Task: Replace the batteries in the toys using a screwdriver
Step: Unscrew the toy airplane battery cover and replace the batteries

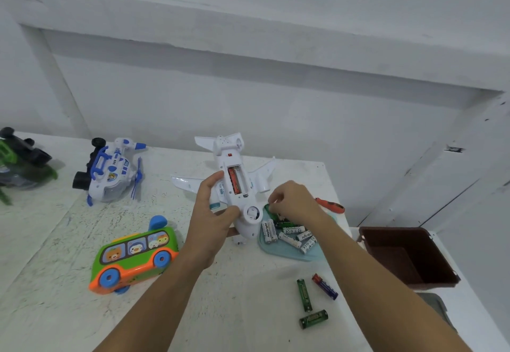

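A white toy airplane (242, 163) lies belly-up at the table's middle, its battery bay open with one red battery (233, 180) inside. My left hand (212, 213) grips the plane's body from the left. My right hand (295, 202) reaches down into a pale blue tray (287, 255) of several white and green batteries (292, 237), fingers curled over a green one; whether it is held I cannot tell. An orange-handled screwdriver (331, 205) lies behind that hand. Three loose batteries (314, 299) lie on the table near me.
A green and orange toy bus (135, 257) lies at the front left. A blue and white toy helicopter (110, 172) lies on its side at the back left, a green and black toy (19, 163) at the far left edge. A brown bin (408, 255) stands at the right.
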